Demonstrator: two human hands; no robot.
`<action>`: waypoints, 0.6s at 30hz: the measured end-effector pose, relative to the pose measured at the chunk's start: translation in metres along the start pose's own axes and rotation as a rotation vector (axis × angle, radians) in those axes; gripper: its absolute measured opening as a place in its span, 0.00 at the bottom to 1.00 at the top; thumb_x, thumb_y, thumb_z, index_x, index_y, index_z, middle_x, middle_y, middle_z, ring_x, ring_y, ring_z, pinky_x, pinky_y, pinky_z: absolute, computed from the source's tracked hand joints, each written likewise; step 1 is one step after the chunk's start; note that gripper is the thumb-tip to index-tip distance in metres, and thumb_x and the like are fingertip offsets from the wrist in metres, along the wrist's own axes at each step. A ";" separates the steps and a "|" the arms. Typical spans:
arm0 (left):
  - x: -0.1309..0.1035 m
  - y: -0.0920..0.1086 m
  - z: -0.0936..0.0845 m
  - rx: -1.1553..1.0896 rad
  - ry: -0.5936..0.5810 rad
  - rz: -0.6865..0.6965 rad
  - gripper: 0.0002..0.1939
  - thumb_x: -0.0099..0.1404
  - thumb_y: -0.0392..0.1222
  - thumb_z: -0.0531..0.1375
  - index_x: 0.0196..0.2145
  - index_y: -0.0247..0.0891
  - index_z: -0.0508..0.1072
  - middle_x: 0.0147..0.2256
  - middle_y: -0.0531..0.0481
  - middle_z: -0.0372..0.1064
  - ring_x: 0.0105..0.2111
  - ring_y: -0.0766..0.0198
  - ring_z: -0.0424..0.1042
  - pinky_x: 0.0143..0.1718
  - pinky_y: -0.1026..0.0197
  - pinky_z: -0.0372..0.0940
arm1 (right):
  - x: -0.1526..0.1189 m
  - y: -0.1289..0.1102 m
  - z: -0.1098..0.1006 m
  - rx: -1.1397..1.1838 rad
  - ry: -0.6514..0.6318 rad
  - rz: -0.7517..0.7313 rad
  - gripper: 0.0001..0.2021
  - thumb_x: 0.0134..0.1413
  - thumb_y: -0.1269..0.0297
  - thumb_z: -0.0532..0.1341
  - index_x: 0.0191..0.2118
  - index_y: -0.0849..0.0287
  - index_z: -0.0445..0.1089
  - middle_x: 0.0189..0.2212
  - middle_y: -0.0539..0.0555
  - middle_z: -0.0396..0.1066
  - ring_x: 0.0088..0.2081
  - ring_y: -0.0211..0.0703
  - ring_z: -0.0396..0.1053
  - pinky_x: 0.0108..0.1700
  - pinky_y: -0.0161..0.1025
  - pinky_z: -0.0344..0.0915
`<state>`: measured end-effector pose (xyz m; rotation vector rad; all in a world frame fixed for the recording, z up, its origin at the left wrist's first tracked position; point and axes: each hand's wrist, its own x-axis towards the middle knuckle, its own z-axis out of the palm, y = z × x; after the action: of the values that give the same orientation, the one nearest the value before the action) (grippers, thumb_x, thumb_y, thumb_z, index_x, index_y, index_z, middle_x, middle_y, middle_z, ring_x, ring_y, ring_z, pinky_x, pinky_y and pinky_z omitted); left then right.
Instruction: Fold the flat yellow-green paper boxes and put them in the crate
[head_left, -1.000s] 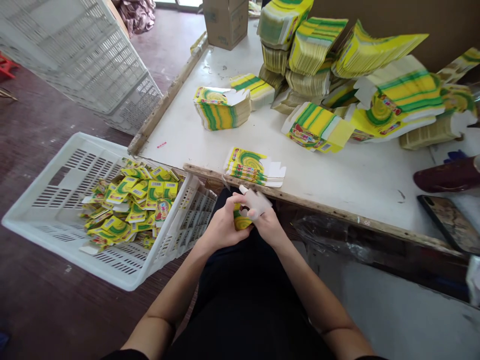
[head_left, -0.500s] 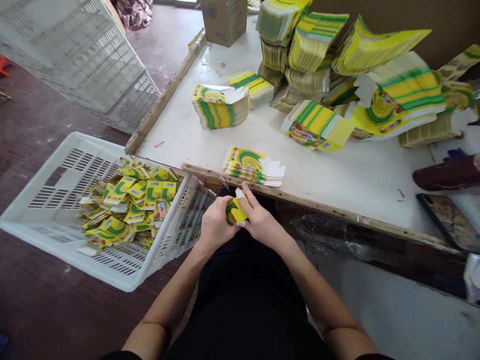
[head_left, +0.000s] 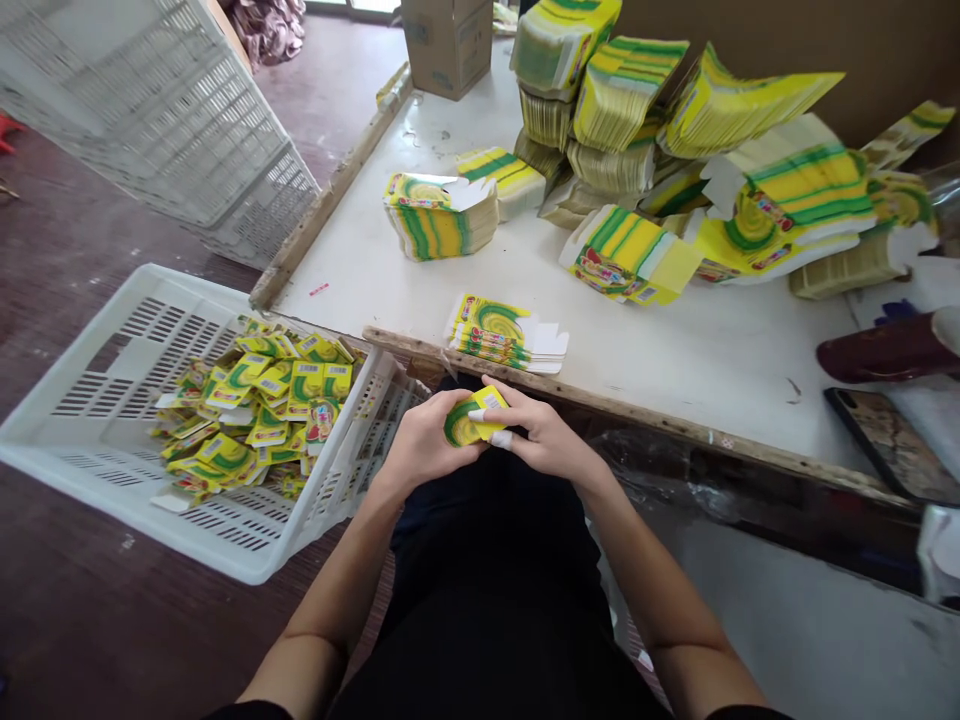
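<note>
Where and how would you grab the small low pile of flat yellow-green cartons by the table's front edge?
I'd come from above and pinch the pile across its printed left part, thumb on the near side, fingers on the far side. It lies flat, with open tabletop beyond. The white flaps jut out rightward and look easier to bend.

and here's the small carton (head_left: 463, 421), yellow with a green swirl, barcode end folded over, tilted between left hand (head_left: 426, 438) and right hand (head_left: 551, 437)!

Head-worn camera — looking forward, steeply down
</note>
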<state>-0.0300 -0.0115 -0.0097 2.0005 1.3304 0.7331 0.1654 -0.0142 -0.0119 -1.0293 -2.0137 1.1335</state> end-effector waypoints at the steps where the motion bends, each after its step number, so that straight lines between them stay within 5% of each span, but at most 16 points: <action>1: 0.000 0.000 0.002 0.011 0.012 -0.011 0.24 0.49 0.41 0.65 0.45 0.38 0.70 0.41 0.45 0.76 0.39 0.54 0.77 0.41 0.55 0.71 | 0.002 0.001 0.008 0.017 0.045 0.019 0.16 0.58 0.70 0.61 0.51 0.53 0.74 0.64 0.60 0.58 0.64 0.53 0.57 0.62 0.52 0.59; 6: -0.014 -0.020 -0.023 0.056 0.148 -0.143 0.24 0.51 0.47 0.66 0.46 0.39 0.70 0.40 0.47 0.75 0.38 0.55 0.75 0.40 0.55 0.70 | 0.020 -0.002 0.021 -0.005 0.217 -0.001 0.27 0.57 0.69 0.60 0.63 0.58 0.60 0.61 0.63 0.62 0.62 0.51 0.61 0.61 0.50 0.62; 9: -0.033 -0.051 -0.070 0.222 0.498 -0.289 0.27 0.51 0.54 0.69 0.46 0.40 0.70 0.41 0.46 0.72 0.43 0.48 0.72 0.47 0.46 0.66 | 0.036 0.007 -0.006 -0.230 0.416 0.037 0.21 0.59 0.68 0.59 0.59 0.57 0.64 0.53 0.60 0.70 0.56 0.53 0.66 0.58 0.52 0.63; 12: -0.054 -0.085 -0.111 0.349 0.790 -0.351 0.39 0.44 0.51 0.74 0.51 0.44 0.65 0.52 0.46 0.65 0.59 0.35 0.56 0.61 0.35 0.49 | 0.049 0.029 -0.029 -0.526 0.473 0.143 0.18 0.55 0.72 0.60 0.52 0.60 0.69 0.45 0.63 0.73 0.48 0.58 0.69 0.51 0.54 0.66; 15: -0.063 -0.101 -0.118 0.333 0.776 -0.388 0.36 0.45 0.52 0.73 0.50 0.45 0.66 0.52 0.47 0.66 0.59 0.33 0.55 0.62 0.32 0.44 | 0.054 0.048 -0.032 -0.660 0.424 0.183 0.14 0.52 0.76 0.60 0.45 0.60 0.72 0.38 0.61 0.74 0.39 0.54 0.70 0.43 0.48 0.67; 18: -0.053 -0.094 -0.094 0.263 0.604 -0.369 0.27 0.51 0.55 0.68 0.45 0.40 0.70 0.47 0.43 0.69 0.53 0.40 0.65 0.58 0.37 0.55 | 0.055 0.051 -0.027 -0.664 0.422 0.212 0.13 0.50 0.76 0.60 0.42 0.58 0.73 0.38 0.59 0.74 0.38 0.53 0.70 0.41 0.46 0.66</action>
<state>-0.1717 -0.0149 -0.0242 1.6963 2.1717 1.0716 0.1754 0.0607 -0.0380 -1.6749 -1.9831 0.2662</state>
